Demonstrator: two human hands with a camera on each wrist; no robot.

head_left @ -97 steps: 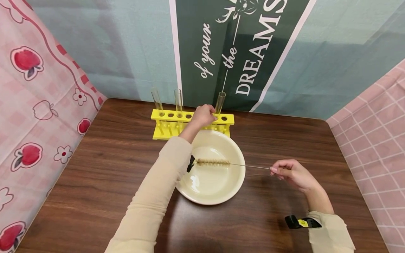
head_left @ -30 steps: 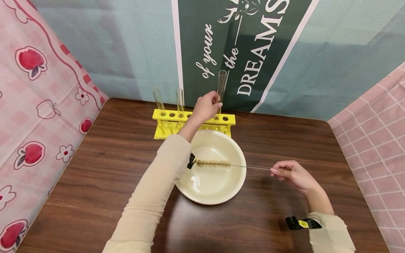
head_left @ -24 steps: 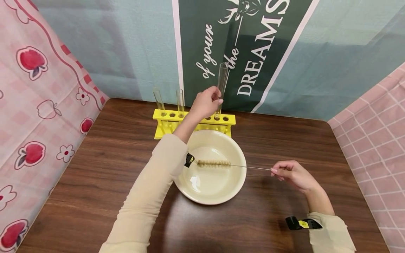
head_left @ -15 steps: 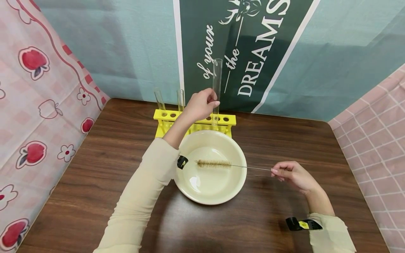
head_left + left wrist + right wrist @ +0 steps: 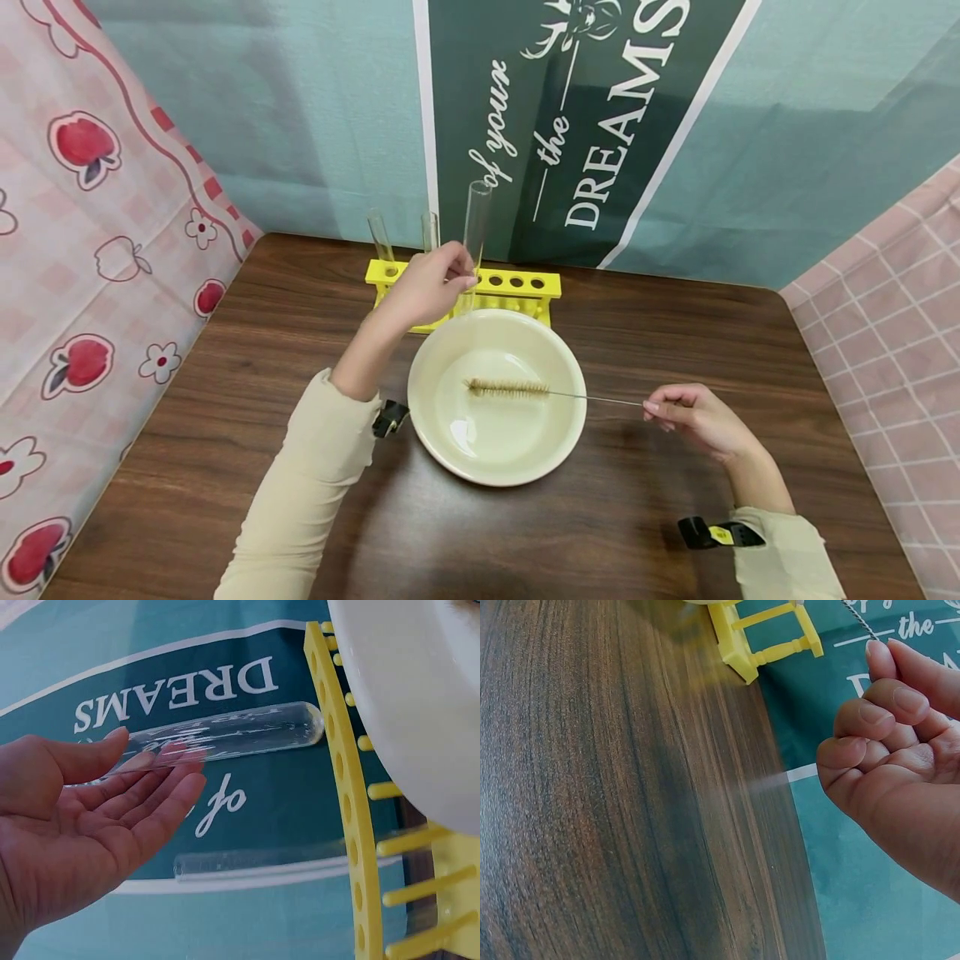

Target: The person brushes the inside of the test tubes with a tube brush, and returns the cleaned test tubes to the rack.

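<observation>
In the head view, my left hand (image 5: 423,287) holds a clear glass test tube (image 5: 476,218) between thumb and fingers. It stands nearly upright, out of its hole, at the yellow test tube rack (image 5: 517,281). The left wrist view shows the rounded closed end of the test tube (image 5: 300,727) close by the rack's top bar. My right hand (image 5: 701,421) pinches the thin twisted wire end of a test tube brush (image 5: 508,387). The brush's tan bristles lie over the cream basin (image 5: 572,417). In the right wrist view, only the wire (image 5: 859,619) shows above the fingertips.
Two more test tubes, one at the left end (image 5: 380,235) and one further right (image 5: 430,232), stand in the rack behind the basin. A brown wooden table (image 5: 637,517) lies beneath. A printed cloth (image 5: 322,125) hangs behind, with pink patterned sheets at both sides.
My left hand has lifted the test tube out of the rack's right part and brought it leftward, then lower. The right hand and the brush stay where they were.
</observation>
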